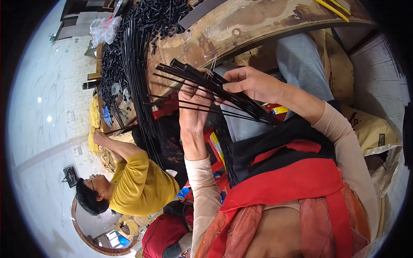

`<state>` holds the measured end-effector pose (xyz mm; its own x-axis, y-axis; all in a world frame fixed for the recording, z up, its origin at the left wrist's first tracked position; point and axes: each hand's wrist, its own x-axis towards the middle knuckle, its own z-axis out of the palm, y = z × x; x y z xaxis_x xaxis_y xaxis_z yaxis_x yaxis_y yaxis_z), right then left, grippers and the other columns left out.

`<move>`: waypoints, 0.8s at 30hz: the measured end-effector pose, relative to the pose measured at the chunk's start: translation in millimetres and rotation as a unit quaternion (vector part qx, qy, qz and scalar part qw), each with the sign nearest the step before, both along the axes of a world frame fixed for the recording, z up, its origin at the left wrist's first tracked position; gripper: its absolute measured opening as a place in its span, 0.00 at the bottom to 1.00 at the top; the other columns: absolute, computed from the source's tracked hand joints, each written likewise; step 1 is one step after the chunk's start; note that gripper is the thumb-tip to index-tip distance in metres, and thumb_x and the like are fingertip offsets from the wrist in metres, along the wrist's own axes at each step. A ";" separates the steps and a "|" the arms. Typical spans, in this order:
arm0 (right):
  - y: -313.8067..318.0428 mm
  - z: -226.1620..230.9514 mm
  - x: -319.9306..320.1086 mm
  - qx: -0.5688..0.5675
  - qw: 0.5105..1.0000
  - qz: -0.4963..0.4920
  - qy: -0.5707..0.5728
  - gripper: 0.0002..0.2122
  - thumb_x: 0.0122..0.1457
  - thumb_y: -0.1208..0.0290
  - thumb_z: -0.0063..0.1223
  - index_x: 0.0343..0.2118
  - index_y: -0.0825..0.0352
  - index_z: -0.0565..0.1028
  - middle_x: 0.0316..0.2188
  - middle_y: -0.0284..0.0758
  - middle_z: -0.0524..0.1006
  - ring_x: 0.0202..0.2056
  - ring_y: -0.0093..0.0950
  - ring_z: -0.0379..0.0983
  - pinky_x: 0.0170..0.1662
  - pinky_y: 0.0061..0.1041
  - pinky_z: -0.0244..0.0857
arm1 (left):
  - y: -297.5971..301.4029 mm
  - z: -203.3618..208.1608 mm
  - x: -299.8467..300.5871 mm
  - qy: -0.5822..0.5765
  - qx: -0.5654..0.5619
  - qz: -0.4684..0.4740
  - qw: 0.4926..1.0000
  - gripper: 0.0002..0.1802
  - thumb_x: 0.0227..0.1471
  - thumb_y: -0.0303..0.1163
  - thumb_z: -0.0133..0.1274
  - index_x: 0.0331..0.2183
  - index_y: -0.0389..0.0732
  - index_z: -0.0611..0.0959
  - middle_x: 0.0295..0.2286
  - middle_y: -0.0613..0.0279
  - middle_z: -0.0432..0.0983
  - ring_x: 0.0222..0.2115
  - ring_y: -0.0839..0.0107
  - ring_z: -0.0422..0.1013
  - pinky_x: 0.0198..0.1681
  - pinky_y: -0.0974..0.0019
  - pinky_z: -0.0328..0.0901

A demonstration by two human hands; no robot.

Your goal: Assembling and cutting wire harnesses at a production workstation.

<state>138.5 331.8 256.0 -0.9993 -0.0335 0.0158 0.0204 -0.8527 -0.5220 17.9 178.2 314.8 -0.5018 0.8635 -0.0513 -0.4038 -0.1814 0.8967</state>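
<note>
Leftmost, a co-worker in a yellow shirt (142, 185) is near the far end of the surface (258, 21), well apart from me. Next comes a long bundle of black strands (137, 73), running off the surface's edge beside a heap of small black parts (159, 19). Then my left hand (194, 107): its fingers grasp the black rods (239, 101), which cross in front of my palm, several splayed apart below the main bunch. The rods are up in my hands by the surface's near edge; whether their tips touch it, I cannot tell. Their long axis slants from thick ends at upper left to thin ones at lower right, toward my body. My left hand is nearer the thick ends. Rightward, my right hand (256, 85) lies across that axis, thumb and fingers pinching the bunch's upper side around its middle, with the thin ends below them.
</note>
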 end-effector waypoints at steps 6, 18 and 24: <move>3.0 -3.7 -0.9 -0.036 0.997 0.066 -0.035 0.08 0.57 0.75 0.58 0.39 0.70 0.77 0.34 0.31 0.80 0.36 0.20 0.76 0.44 0.19 0.70 | -0.7 -5.9 -7.1 0.032 0.015 -0.016 0.999 0.17 0.60 0.29 0.46 0.49 0.31 0.72 0.40 0.56 0.75 0.38 0.65 0.74 0.43 0.65 0.71; -27.9 18.3 13.8 -0.039 0.978 -0.205 -0.020 0.07 0.56 0.76 0.58 0.38 0.68 0.79 0.33 0.30 0.80 0.38 0.19 0.74 0.46 0.19 0.66 | 24.1 11.0 52.3 -0.022 -0.003 0.184 0.983 0.13 0.61 0.34 0.49 0.43 0.34 0.74 0.42 0.61 0.75 0.42 0.73 0.71 0.47 0.68 0.67; -42.2 31.9 22.2 0.038 0.967 -0.251 0.020 0.07 0.56 0.80 0.58 0.38 0.68 0.78 0.37 0.28 0.77 0.40 0.19 0.72 0.49 0.18 0.63 | 16.7 28.4 59.7 0.211 -0.055 0.222 0.950 0.12 0.48 0.20 0.62 0.36 0.33 0.77 0.31 0.61 0.79 0.33 0.74 0.75 0.39 0.71 0.69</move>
<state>160.7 289.5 287.9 -0.8885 0.4532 0.0724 -0.4083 -0.7084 -0.5758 77.6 194.9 343.2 -0.8113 0.5631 0.1573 0.0902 -0.1453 0.9853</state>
